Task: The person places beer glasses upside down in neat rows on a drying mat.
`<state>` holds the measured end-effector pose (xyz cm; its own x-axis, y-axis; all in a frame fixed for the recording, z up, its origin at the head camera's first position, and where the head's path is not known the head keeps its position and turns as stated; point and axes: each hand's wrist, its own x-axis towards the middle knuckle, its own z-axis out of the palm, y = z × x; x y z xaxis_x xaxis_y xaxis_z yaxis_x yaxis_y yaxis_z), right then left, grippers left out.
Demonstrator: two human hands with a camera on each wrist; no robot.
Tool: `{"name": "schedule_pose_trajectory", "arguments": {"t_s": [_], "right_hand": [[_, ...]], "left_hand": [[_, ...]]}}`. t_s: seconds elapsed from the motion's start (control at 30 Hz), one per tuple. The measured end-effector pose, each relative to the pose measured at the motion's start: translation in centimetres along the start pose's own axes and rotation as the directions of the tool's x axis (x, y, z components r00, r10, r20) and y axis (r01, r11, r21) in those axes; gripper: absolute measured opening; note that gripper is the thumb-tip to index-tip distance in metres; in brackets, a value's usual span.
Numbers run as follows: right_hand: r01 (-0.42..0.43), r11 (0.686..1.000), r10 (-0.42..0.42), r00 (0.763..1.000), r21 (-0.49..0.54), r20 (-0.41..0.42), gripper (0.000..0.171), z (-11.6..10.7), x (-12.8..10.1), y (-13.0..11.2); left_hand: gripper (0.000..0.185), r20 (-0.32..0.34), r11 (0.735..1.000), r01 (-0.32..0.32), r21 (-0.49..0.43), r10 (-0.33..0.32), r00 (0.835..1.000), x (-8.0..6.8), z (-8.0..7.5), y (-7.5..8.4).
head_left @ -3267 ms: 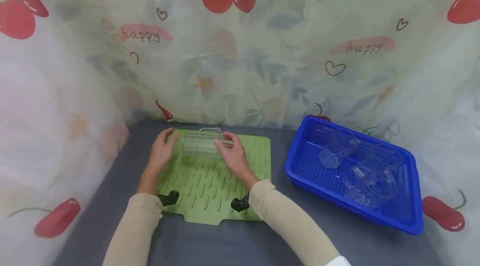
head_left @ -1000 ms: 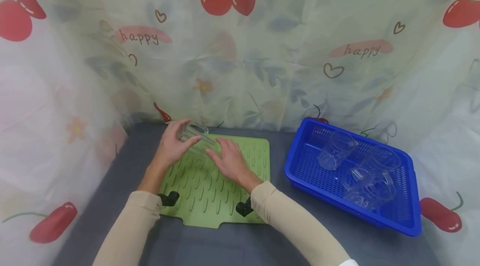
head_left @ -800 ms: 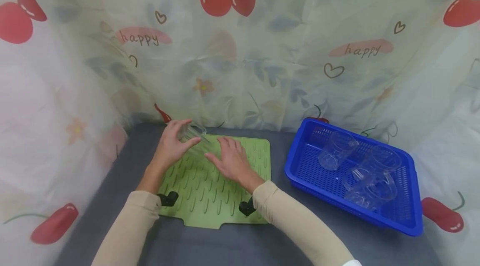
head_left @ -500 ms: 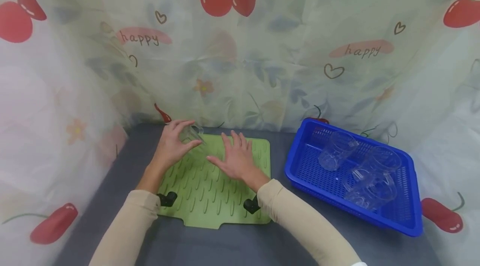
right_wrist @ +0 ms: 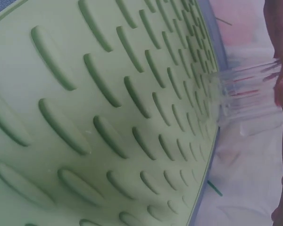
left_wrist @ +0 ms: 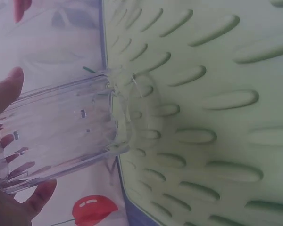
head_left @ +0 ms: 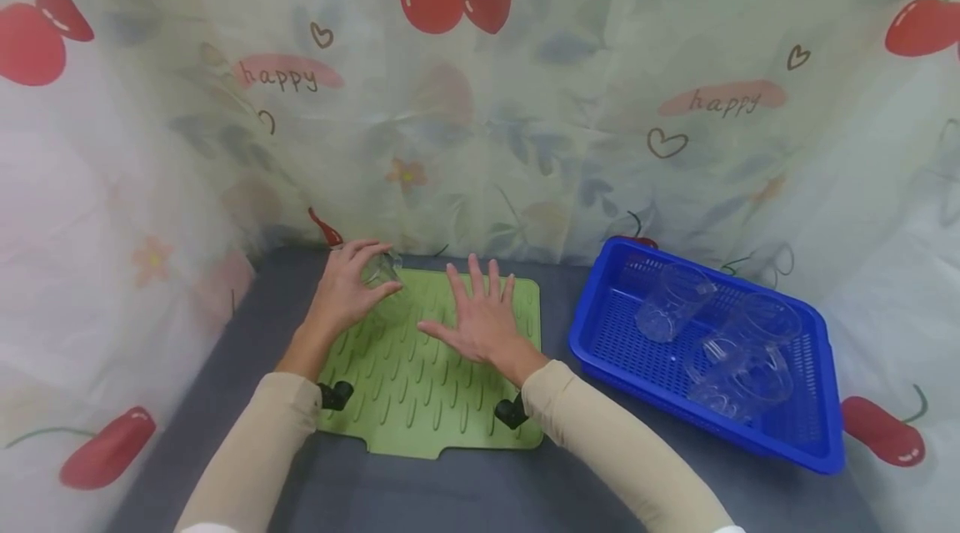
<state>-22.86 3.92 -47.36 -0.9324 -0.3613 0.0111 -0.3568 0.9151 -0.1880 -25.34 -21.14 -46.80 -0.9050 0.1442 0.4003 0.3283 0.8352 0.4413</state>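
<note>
A clear glass set mouth-down on a green mat, curtained bench all round.

The left hand (head_left: 347,289) curls its fingers and thumb round the clear ribbed glass (head_left: 381,273), which stands mouth-down at the far left corner of the green drying mat (head_left: 420,383); the left wrist view shows its rim (left_wrist: 120,113) meeting the mat's raised ridges. The right hand (head_left: 480,320) lies flat on the mat just beside it, fingers spread and straight, holding nothing. The mat lies on a dark grey bench (head_left: 465,491). Well to the right sits a blue mesh basket (head_left: 600,349) with several more clear glasses (head_left: 720,341) lying in it. A sheer curtain (head_left: 525,99) printed with cherries, hearts and "happy" closes in the back and both sides.
</note>
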Motion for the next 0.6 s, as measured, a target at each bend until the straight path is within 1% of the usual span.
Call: {"name": "schedule_pose_trajectory", "arguments": {"t_s": [0.1,0.17,0.33,0.6], "right_hand": [[-0.004,1.000,0.004,1.000,-0.029,-0.003,0.105,-0.2,0.0,0.1],[-0.009,0.999,0.009,1.000,-0.041,-0.003,0.105,-0.4,0.0,0.2],[-0.017,0.999,0.017,1.000,-0.034,-0.003,0.105,-0.7,-0.1,0.6],[-0.012,1.000,0.012,1.000,-0.019,-0.016,0.104,-0.6,-0.2,1.2]], "left_hand": [[0.067,0.018,1.000,-0.004,0.024,0.003,1.000,0.2,0.0,-0.1],[0.067,0.035,0.999,0.005,0.035,-0.006,0.999,0.4,0.1,-0.1],[0.066,0.071,0.999,0.033,0.040,-0.036,0.997,0.7,0.5,-0.1],[0.067,0.083,0.998,0.065,0.024,-0.067,0.994,1.1,1.0,0.1]]}}
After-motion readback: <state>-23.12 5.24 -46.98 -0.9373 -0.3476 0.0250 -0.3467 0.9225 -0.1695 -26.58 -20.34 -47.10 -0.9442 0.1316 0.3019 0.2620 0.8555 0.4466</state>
